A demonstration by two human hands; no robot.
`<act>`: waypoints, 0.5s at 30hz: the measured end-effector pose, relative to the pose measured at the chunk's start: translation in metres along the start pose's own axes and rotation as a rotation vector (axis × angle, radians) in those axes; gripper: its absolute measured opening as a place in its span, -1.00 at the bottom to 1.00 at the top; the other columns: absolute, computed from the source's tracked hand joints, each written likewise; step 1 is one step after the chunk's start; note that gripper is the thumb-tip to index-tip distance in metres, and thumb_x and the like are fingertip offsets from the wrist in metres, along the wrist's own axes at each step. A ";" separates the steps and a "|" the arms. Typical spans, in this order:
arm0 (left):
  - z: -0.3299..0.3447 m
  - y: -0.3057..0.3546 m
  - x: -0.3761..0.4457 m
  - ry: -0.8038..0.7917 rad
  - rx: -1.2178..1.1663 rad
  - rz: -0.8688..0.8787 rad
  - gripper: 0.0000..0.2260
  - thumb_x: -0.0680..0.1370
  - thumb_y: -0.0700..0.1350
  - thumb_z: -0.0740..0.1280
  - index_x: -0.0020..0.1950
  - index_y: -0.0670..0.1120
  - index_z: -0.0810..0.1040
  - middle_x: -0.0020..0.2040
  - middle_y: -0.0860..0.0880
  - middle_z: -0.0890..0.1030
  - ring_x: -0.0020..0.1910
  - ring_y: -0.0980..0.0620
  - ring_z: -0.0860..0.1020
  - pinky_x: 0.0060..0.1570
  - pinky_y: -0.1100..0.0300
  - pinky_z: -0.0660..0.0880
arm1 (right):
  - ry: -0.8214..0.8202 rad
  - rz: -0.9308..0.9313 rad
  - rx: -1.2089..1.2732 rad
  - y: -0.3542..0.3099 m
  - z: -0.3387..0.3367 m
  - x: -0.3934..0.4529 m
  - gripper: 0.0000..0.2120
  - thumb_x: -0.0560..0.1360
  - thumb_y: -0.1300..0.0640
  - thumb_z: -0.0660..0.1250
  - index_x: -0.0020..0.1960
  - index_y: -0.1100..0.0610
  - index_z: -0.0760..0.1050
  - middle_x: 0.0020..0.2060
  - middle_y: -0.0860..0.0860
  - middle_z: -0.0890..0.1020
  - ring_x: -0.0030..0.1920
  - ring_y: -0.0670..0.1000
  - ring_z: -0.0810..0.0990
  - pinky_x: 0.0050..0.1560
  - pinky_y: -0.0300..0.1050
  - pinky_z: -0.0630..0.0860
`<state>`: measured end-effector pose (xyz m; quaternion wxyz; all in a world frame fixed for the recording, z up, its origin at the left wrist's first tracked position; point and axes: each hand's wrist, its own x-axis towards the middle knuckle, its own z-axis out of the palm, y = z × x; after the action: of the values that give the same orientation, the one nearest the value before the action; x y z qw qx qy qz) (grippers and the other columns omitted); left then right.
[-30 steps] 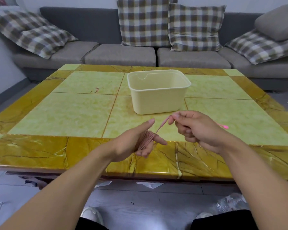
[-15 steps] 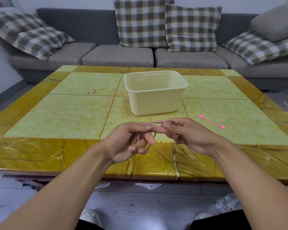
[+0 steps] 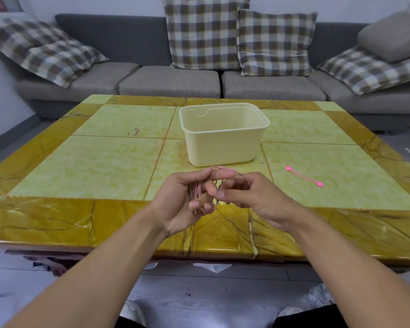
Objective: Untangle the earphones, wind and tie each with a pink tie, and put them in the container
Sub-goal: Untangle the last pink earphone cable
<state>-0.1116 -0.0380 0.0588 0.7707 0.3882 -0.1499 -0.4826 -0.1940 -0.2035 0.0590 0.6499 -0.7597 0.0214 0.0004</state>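
My left hand [image 3: 185, 200] holds a coil of pinkish earphone cable [image 3: 196, 194] wound round its curled fingers, above the table's near edge. My right hand [image 3: 248, 197] is right beside it and pinches the loose end of the same cable, which arcs over both hands. Fingers of the two hands touch. A cream plastic container [image 3: 225, 136] stands open on the table just beyond the hands; I cannot see inside it. A pink tie [image 3: 303, 176] lies flat on the table to the right of the container.
The table [image 3: 104, 166] has yellow-green tiles and an amber border. A grey sofa [image 3: 170, 84] with checked cushions stands behind it. White scraps and a crumpled plastic bag [image 3: 319, 300] lie on the floor under the near edge.
My right hand moved left and down to meet my left hand, bringing the cable's free end onto the coil. My left fingers curled tighter round the coil.
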 end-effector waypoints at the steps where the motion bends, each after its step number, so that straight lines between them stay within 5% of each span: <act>1: -0.001 0.000 -0.001 0.003 -0.006 0.009 -0.69 0.52 -0.14 0.22 -0.04 -0.25 0.73 -0.47 -0.01 0.55 -0.69 0.17 0.31 -0.50 0.30 0.41 | 0.002 0.016 -0.016 0.000 0.001 0.001 -0.81 0.49 0.19 0.50 -0.28 0.03 0.63 -0.41 -0.10 0.51 -0.37 -0.11 0.37 -0.30 -0.25 0.29; 5: -0.003 0.004 -0.006 -0.113 -0.008 -0.007 -0.86 0.39 -0.10 0.50 -0.23 -0.17 0.67 -0.49 -0.01 0.54 -0.60 0.09 0.44 -0.38 0.24 0.49 | 0.014 0.109 -0.053 0.001 0.003 0.002 -0.84 0.51 0.11 0.49 -0.26 0.00 0.64 -0.40 -0.07 0.53 -0.37 -0.09 0.35 -0.31 -0.16 0.22; 8: -0.006 0.006 -0.010 -0.180 0.008 -0.073 -0.78 0.31 -0.07 0.62 -0.27 -0.16 0.65 -0.55 0.00 0.49 -0.57 0.07 0.49 -0.34 0.25 0.50 | 0.010 0.079 -0.029 0.002 0.005 0.001 -0.88 0.51 0.10 0.48 -0.21 0.02 0.65 -0.41 -0.08 0.51 -0.38 -0.09 0.34 -0.34 -0.20 0.22; 15: -0.014 0.010 -0.007 -0.374 -0.130 -0.186 -0.79 0.59 -0.12 0.38 -0.01 -0.26 0.71 -0.62 0.03 0.48 -0.62 0.14 0.48 -0.37 0.29 0.53 | 0.052 0.026 0.008 0.002 0.011 -0.001 -0.89 0.53 0.16 0.45 -0.17 0.12 0.62 -0.43 0.00 0.49 -0.45 -0.09 0.29 -0.43 -0.31 0.23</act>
<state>-0.1003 -0.0233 0.0577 0.7050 0.2534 -0.2221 -0.6240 -0.1946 -0.1925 0.0555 0.6522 -0.7565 0.0480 -0.0112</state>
